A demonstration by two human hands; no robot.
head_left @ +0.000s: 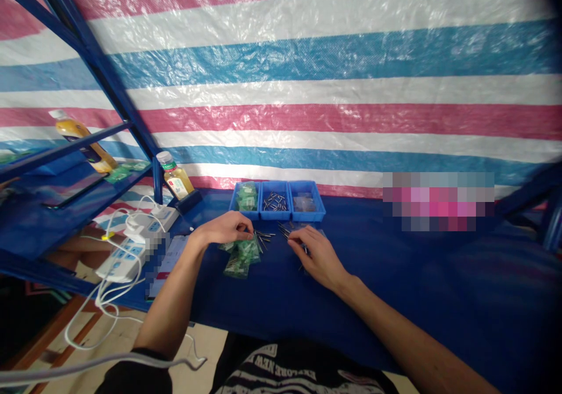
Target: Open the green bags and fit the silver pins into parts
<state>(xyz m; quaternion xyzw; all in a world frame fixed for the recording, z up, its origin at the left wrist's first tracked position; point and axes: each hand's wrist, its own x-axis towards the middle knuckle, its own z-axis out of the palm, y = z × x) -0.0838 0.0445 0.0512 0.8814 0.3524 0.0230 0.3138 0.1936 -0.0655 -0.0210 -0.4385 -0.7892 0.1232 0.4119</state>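
My left hand [228,228] is over the left side of the blue table, its fingers curled closed; whatever they hold is too small to make out. Just below it lie small green plastic bags [239,260], some with thin pieces inside. Slim metal pins [264,240] are scattered beside its fingertips. My right hand [317,252] bends over a second group of metal pins [284,229], thumb and fingers drawn together, and its grip is partly hidden. Behind the hands stand three blue bins: one with green bags [247,196], one with metal pins [275,201], one with clear bags [304,202].
A phone-like tablet [170,259] lies by my left forearm, near white power strips [123,259] with tangled cables. A drink bottle [178,177] stands at the back left. Blue frame bars [99,72] rise on the left, and a striped tarp [307,107] hangs behind.
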